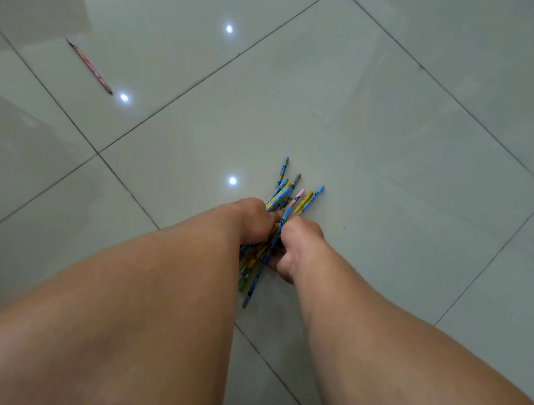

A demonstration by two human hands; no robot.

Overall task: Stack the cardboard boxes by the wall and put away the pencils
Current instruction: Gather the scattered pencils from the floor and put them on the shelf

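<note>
Glossy pale floor (391, 116) tiles fill the whole view, ceiling lights glinting back off them, and down at the centre both hands are on the job. The left hand (252, 220) is curled round the pencils (287, 191) from one side and the right hand (297, 245) is wrapped round them from the other. So the bundle sits squeezed between two closed grips, low over the tile. Whether it is touching the tile, I can't tell. The far ends fan out past the knuckles, blue, yellow and one pink. The near ends poke back toward the person, uneven and splayed.

This looks like the gathering step, and the bundle is far from square. The smart play is to hold the middle firmly with one hand while the other nudges the loose ends level, perhaps tapping them on the tile. Lifting too soon risks it: slick pencils on a polished floor would likely slip out and roll. Once tidy, one hand should be able to take the whole lot and free the other.

That matters, because a stray pencil (90, 66) lies alone at the far left, across a grout line and well apart from both hands. No boxes show in this view, nor anywhere to put the pencils.
</note>
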